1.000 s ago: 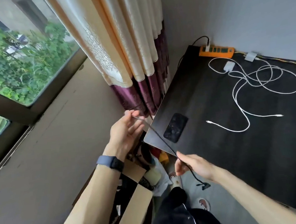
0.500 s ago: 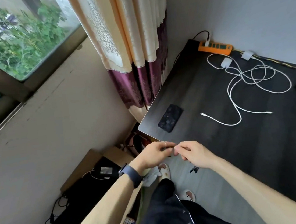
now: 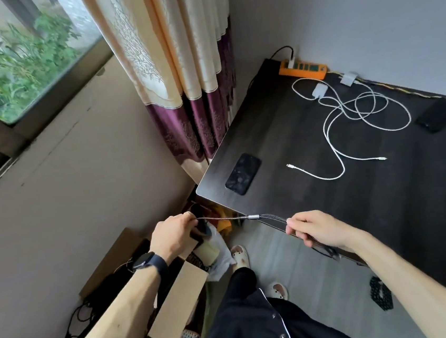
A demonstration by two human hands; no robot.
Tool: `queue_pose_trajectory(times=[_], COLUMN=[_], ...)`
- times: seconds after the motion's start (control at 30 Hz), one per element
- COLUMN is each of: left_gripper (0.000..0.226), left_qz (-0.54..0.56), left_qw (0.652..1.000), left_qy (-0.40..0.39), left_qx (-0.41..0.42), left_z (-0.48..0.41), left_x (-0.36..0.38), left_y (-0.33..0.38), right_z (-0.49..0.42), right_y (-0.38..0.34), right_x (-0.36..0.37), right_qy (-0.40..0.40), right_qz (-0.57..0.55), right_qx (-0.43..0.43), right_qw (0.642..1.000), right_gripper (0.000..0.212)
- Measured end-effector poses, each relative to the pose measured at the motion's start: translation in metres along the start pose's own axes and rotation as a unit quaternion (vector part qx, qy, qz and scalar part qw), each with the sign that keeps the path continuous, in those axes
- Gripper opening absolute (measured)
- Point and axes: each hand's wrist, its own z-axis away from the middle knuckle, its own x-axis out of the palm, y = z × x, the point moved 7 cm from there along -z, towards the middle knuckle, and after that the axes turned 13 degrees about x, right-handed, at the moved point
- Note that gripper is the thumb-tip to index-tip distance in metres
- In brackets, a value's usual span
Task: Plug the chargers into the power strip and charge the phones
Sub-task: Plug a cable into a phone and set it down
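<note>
Both hands are busy with a dark braided cable [image 3: 221, 218], stretched taut in the air just off the near corner of the bench [image 3: 385, 206]. The left hand [image 3: 174, 237] pinches one end in a clenched grip, while the right hand [image 3: 316, 230] grasps the other side, where a metal splitter [image 3: 253, 216] fans the cable into several thin strands; their plug tips seem to hang below the right palm, though they are too blurred to make out. The step in hand looks like sorting out this extra cable rather than any plugging in. On the bench, the orange power strip [image 3: 302, 68] sits at the far corner against the wall with most of its sockets free. A white charger brick [image 3: 319, 91] and a second brick [image 3: 348, 78] lie unplugged just beside it, and their white cables [image 3: 361, 107] loop loosely across the middle. One phone [image 3: 243, 173] lies near the front left corner, and a second phone [image 3: 438, 118] is well apart at the right, neither with a cable attached. The next move probably calls for laying the dark cable on the bench, then reaching to the far corner to seat a brick squarely in a free socket.
</note>
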Motion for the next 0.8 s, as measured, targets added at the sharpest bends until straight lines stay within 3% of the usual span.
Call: queue_pose_trajectory(times=[0.13,0.27,0.37,0.53,0.63,0.8], left_gripper=[0.031,0.054,0.037,0.024,0.021,0.014], left_qz=[-0.010,0.156,0.219,0.215,0.277,0.344], left_qw=[0.995,0.977,0.960,0.969,0.957,0.933], left_qy=[-0.097,-0.087,-0.063,-0.037,-0.009,-0.055], left_qx=[0.003,0.113,0.160,0.116,0.085,0.085], left_z=[0.006,-0.009,-0.017,-0.022,-0.017,-0.013], left_x=[0.013,0.010,0.003,0.009,0.008,0.008], left_y=[0.020,0.099,0.154,0.142,0.127,0.140], right_z=[0.002,0.004,0.004,0.007,0.012,0.016], right_y=[-0.001,-0.018,-0.025,-0.019,-0.015,-0.019], right_x=[0.009,0.022,0.024,0.008,-0.011,-0.007], right_qy=[-0.004,0.012,0.032,0.048,0.076,0.112], right_qz=[-0.034,0.014,0.017,-0.008,-0.129,-0.321], right_qx=[-0.005,-0.033,-0.045,-0.027,-0.046,-0.080], right_qw=[0.999,0.999,0.998,0.998,0.988,0.937], right_gripper=[0.028,0.021,0.019,0.014,0.010,0.008])
